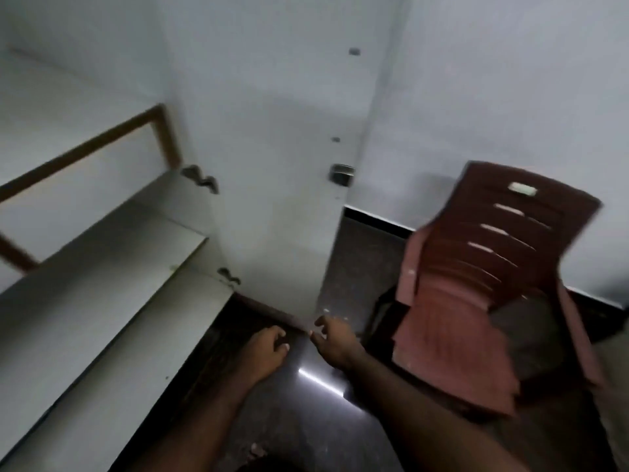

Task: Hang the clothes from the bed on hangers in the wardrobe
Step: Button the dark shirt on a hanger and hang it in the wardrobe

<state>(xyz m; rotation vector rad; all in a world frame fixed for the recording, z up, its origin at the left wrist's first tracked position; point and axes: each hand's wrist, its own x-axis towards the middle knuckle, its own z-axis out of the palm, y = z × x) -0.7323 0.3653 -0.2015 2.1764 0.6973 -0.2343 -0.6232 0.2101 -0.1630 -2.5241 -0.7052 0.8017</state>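
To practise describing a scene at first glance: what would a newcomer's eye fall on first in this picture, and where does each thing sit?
The stack of reddish-brown plastic chairs stands out at the right against the pale wall. In the centre a tall white wardrobe door stands open, with white shelves to its left. Low in the middle, the left hand and right hand reach forward over the dark glossy floor, holding nothing.

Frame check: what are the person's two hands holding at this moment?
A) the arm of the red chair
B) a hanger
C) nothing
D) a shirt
C: the left hand and the right hand show loosely curled fingers with nothing in them, low near the bottom corner of the open wardrobe door; no hanger or garment is in view.
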